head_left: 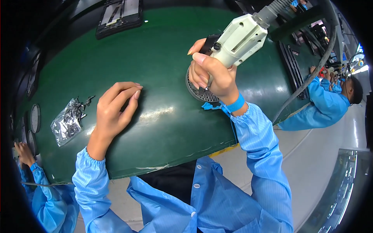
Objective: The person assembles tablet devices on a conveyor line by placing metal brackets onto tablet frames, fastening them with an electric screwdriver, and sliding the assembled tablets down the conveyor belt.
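Near the left edge of the tabletop (163,136), 2 round grey dishes (35,118); farther in, a clear plastic bag (62,130) with small dark parts (82,106) at its mouth. Next, over the tabletop, the left hand (118,103), thumb and fingertips drawn close together; cannot tell whether pinching anything. At the far edge, a black flat device (120,19). Toward the right edge, a round perforated dish (200,93), partly hidden under the right hand (217,73), curled firmly around a tilted white tool (243,39). Along the right edge, long black pieces (290,68).
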Demonstrator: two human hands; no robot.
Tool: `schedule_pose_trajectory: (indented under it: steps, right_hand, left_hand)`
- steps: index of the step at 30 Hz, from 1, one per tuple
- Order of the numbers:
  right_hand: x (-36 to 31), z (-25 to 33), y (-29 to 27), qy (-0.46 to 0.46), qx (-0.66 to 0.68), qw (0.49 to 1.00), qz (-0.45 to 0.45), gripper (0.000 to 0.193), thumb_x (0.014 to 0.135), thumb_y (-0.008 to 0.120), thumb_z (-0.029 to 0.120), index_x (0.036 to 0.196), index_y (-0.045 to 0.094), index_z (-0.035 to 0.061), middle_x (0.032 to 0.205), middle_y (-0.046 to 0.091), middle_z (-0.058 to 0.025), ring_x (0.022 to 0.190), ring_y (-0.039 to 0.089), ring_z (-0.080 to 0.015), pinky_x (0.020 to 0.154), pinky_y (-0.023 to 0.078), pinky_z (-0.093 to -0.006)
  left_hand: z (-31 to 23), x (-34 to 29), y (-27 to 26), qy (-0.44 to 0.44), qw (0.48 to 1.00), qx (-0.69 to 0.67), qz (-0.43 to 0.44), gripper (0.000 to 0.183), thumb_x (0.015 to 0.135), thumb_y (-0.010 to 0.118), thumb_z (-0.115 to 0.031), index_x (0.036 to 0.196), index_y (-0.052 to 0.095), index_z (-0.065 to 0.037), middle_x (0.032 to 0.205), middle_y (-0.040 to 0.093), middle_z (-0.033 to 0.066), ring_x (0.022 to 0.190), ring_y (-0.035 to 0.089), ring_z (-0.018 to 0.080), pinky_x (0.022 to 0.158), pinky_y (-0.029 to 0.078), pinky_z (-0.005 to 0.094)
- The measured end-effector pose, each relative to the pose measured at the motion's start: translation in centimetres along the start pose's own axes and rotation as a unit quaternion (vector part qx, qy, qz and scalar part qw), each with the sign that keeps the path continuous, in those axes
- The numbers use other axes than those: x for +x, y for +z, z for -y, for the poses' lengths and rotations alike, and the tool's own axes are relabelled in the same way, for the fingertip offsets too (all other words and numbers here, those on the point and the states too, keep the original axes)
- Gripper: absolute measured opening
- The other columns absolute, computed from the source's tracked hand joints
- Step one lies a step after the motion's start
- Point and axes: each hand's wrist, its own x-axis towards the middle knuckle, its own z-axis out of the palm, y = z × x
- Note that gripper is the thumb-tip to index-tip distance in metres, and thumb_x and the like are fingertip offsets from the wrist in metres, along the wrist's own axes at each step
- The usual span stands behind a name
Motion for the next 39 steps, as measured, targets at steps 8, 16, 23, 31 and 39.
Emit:
schedule_pose_trajectory:
  steps: [8, 16, 23, 31, 39]
  right_hand:
    - [0.0, -0.4, -0.2, 0.003, 0.003, 1.0, -0.004, 0.014, 0.089, 0.05, 0.008, 0.095, 0.053, -0.0051, 0.049, 0.038, -0.0004, 0.036, 0.037, -0.01, 0.036, 0.035, -0.0287]
    - [0.1, -0.4, -0.8, 0.026, 0.092, 0.995, -0.005, 0.007, 0.087, 0.061, 0.002, 0.089, 0.058, -0.0042, 0.055, 0.051, -0.0024, 0.04, 0.044, -0.0078, 0.038, 0.04, -0.0252]
    - [-0.2, -0.2, -1.0, 0.017, 0.081, 0.997, -0.001, 0.008, 0.087, 0.062, 0.003, 0.089, 0.059, -0.004, 0.056, 0.053, -0.0025, 0.041, 0.047, -0.0084, 0.038, 0.039, -0.0249]
    - [0.0, -0.3, -1.2, 0.011, 0.075, 0.997, 0.004, 0.009, 0.087, 0.064, 0.004, 0.09, 0.06, -0.0034, 0.061, 0.057, -0.0027, 0.041, 0.049, -0.0081, 0.037, 0.041, -0.0248]
    - [0.0, -0.4, -1.4, 0.006, 0.073, 0.997, -0.002, 0.01, 0.087, 0.064, 0.006, 0.089, 0.06, -0.0031, 0.063, 0.058, -0.003, 0.042, 0.05, -0.0082, 0.037, 0.041, -0.0245]
  left_hand:
    - [0.0, -0.1, 0.2, 0.004, 1.0, 0.015, 0.016, 0.01, 0.08, 0.069, 0.003, 0.089, 0.068, 0.001, 0.091, 0.068, 0.0103, 0.076, 0.067, 0.0245, 0.065, 0.053, 0.0329]
    - [-0.3, 0.1, 0.4, 0.001, 1.0, 0.019, 0.018, 0.009, 0.08, 0.068, 0.003, 0.09, 0.068, 0.001, 0.092, 0.068, 0.0116, 0.079, 0.068, 0.0254, 0.068, 0.054, 0.0329]
    - [-0.9, 0.3, 0.4, -0.003, 0.999, 0.023, 0.027, 0.009, 0.08, 0.068, 0.004, 0.089, 0.069, 0.001, 0.093, 0.068, 0.0117, 0.081, 0.068, 0.0256, 0.069, 0.054, 0.0329]
    - [-1.0, 0.5, 0.4, -0.012, 0.999, 0.022, 0.033, 0.011, 0.08, 0.067, 0.005, 0.09, 0.069, 0.002, 0.093, 0.068, 0.0126, 0.081, 0.068, 0.0258, 0.069, 0.054, 0.0325]
    - [-0.9, 0.6, 0.5, -0.004, 0.999, 0.022, 0.039, 0.011, 0.08, 0.067, 0.005, 0.091, 0.069, 0.003, 0.094, 0.068, 0.0131, 0.082, 0.068, 0.0258, 0.07, 0.054, 0.0325]
